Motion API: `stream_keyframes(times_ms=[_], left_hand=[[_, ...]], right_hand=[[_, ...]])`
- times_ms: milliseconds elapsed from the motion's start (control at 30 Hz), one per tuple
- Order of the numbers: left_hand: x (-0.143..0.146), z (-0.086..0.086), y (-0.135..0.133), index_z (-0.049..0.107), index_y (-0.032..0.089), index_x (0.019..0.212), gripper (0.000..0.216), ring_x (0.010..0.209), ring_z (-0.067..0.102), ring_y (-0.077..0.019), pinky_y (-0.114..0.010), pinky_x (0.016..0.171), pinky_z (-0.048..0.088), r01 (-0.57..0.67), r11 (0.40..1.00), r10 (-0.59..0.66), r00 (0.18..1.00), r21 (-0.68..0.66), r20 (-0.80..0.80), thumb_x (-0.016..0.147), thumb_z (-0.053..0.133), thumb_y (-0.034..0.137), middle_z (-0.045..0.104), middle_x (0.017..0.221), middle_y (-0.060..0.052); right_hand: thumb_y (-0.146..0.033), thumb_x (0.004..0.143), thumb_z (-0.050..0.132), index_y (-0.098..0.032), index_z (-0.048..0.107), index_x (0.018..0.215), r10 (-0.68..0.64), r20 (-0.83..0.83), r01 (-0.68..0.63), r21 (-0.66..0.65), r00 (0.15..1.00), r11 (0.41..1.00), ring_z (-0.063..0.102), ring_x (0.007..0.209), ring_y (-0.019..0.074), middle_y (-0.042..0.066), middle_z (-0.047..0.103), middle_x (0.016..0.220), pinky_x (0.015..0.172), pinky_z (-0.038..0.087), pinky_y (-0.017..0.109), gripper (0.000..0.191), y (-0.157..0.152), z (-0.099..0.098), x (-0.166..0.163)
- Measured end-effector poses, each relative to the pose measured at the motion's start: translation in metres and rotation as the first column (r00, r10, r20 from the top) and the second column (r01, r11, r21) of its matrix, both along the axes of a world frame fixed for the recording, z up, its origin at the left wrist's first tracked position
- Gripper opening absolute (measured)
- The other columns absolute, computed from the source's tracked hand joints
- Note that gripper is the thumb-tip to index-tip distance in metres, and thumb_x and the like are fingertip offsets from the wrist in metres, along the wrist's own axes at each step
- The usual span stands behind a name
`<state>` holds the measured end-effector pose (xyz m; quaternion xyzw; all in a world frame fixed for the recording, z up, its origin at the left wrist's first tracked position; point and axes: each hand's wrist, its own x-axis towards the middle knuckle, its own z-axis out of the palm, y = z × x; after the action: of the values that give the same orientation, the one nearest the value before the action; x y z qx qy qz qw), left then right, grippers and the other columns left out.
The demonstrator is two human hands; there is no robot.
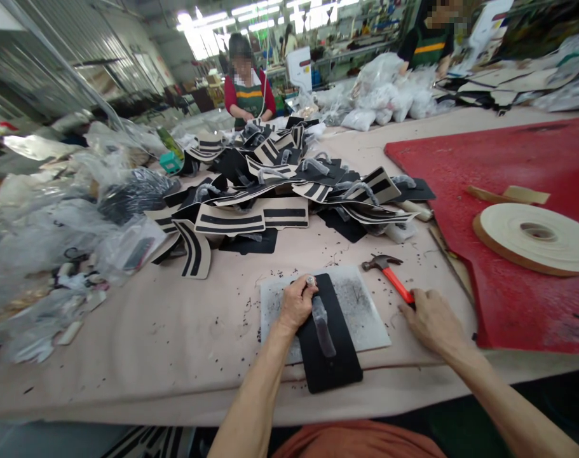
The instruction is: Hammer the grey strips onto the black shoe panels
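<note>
Far out to the left of the fingers lay a heap of clear plastic bags [46, 235] along the edge of the pale surface [175, 343]. Beyond the fingers, toward the middle of the surface, a pile of black and cream striped cut pieces [270, 184] spread wide, and a person in a red top [248, 89] stood behind it. The left hand [296, 304] rested on the upper end of a black flat piece [334, 362], its fingers [302, 289] curled closed around a small metal punch [311, 280] stood upright against that piece. A narrow grey strap [323, 327] ran down the middle of the black piece, just below the left fingers. The piece lay across a grey-white cutting plate [365, 312], which showed on both sides of it. To the right of the left fingers, the right hand [432, 321] lay low on the surface, its fingers closed around the end of the orange handle of a hammer [389, 273]; the hammer's head rested on the surface beyond those fingers, just past the plate's far corner. Right of the right fingers a red board [518, 165] covered the surface, carrying a flat roll of cream tape [537, 238]. Farther back, white filled bags [384, 95] were stacked near a second person in a dark top with an orange stripe [429, 44].
</note>
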<state>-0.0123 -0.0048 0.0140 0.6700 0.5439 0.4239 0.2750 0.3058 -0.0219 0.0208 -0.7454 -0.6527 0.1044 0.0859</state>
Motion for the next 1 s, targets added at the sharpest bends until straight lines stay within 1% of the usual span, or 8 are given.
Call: stream_keyframes(times_ms=[67, 233, 400, 567, 667, 800, 900, 1000], left_hand=[[0.0, -0.002, 0.0, 0.064, 0.02, 0.095, 0.012, 0.084, 0.066, -0.0166, -0.027, 0.083, 0.051, 0.008, 1.0, -0.008, 1.0, 0.009, 0.027, 0.089, 0.054, 0.016, 0.071, 0.09, -0.003], [0.0, -0.007, -0.001, 0.065, 0.021, 0.096, 0.014, 0.085, 0.068, -0.0167, -0.026, 0.083, 0.051, -0.004, 1.0, 0.005, 0.999, -0.015, 0.052, 0.089, 0.054, 0.015, 0.072, 0.09, -0.003], [0.0, -0.011, 0.0, 0.066, 0.021, 0.099, 0.016, 0.085, 0.068, -0.0173, -0.027, 0.082, 0.051, -0.015, 1.0, 0.016, 0.998, -0.023, 0.068, 0.088, 0.055, 0.015, 0.073, 0.092, -0.004], [-0.001, -0.012, 0.001, 0.066, 0.02, 0.09, 0.011, 0.078, 0.066, -0.0171, -0.026, 0.076, 0.051, -0.015, 1.0, 0.015, 1.0, 0.003, 0.024, 0.089, 0.055, 0.018, 0.071, 0.084, -0.003], [-0.002, -0.014, 0.001, 0.067, 0.02, 0.091, 0.011, 0.08, 0.067, -0.0172, -0.026, 0.078, 0.051, -0.007, 1.0, 0.007, 1.0, 0.001, 0.018, 0.089, 0.056, 0.018, 0.072, 0.086, -0.004], [-0.002, -0.014, 0.001, 0.068, 0.021, 0.099, 0.017, 0.088, 0.069, -0.0179, -0.028, 0.084, 0.051, -0.017, 1.0, 0.018, 0.999, -0.013, 0.037, 0.088, 0.057, 0.016, 0.074, 0.094, -0.005], [-0.001, -0.013, 0.001, 0.069, 0.02, 0.097, 0.016, 0.085, 0.069, -0.0178, -0.028, 0.083, 0.051, -0.019, 0.999, 0.02, 1.0, -0.045, 0.022, 0.088, 0.056, 0.016, 0.074, 0.091, -0.004], [-0.001, -0.012, 0.0, 0.068, 0.02, 0.089, 0.012, 0.078, 0.067, -0.0169, -0.026, 0.076, 0.051, -0.015, 0.998, 0.015, 1.0, -0.065, -0.009, 0.088, 0.056, 0.018, 0.071, 0.082, -0.002]], right_hand=[[-0.028, 0.085, 0.055, -0.02, 0.051, 0.083, -0.158, -0.321, 0.083, -0.234, 0.934, 0.969, 0.053, 0.067, 0.0202, 0.006, 0.055, 0.077, 0.061, 0.041, 0.032, 0.009, 0.001, -0.001, 0.012], [-0.034, 0.085, 0.051, -0.024, 0.04, 0.079, -0.483, -0.763, -0.095, -0.571, 0.429, 0.816, 0.031, 0.044, 0.0092, -0.006, 0.04, 0.063, 0.042, 0.027, 0.022, 0.016, -0.003, 0.036, -0.024], [-0.055, 0.096, 0.035, -0.024, 0.045, 0.079, 0.091, -0.68, -0.15, -0.028, 0.728, 0.988, 0.039, 0.046, 0.0125, -0.004, 0.043, 0.057, 0.046, 0.028, 0.025, 0.037, -0.006, 0.087, -0.074], [-0.044, 0.1, 0.034, -0.022, 0.051, 0.081, 0.514, -0.04, -0.507, 0.115, 0.857, 0.854, 0.035, 0.041, 0.0132, -0.001, 0.049, 0.054, 0.048, 0.014, 0.03, 0.034, 0.005, 0.106, -0.079], [-0.044, 0.101, 0.037, -0.022, 0.051, 0.081, 0.556, 0.042, -0.554, 0.173, 0.83, 0.814, 0.031, 0.039, 0.0119, -0.002, 0.048, 0.052, 0.047, 0.012, 0.03, 0.033, 0.012, 0.135, -0.077], [-0.051, 0.102, 0.032, -0.024, 0.047, 0.083, 0.344, -0.231, -0.165, 0.559, 0.91, 0.812, 0.04, 0.046, 0.0128, -0.001, 0.051, 0.059, 0.049, 0.027, 0.027, 0.037, 0.011, 0.162, -0.087], [-0.053, 0.1, 0.025, -0.025, 0.045, 0.077, 0.353, -0.223, -0.218, 0.469, 0.909, 0.856, 0.041, 0.046, 0.015, 0.002, 0.05, 0.056, 0.049, 0.025, 0.029, 0.042, 0.003, 0.137, -0.09], [-0.051, 0.099, 0.031, -0.024, 0.049, 0.077, 0.501, -0.045, -0.498, 0.073, 0.864, 0.864, 0.037, 0.042, 0.0148, 0.002, 0.051, 0.052, 0.05, 0.015, 0.032, 0.039, 0.0, 0.101, -0.078]])
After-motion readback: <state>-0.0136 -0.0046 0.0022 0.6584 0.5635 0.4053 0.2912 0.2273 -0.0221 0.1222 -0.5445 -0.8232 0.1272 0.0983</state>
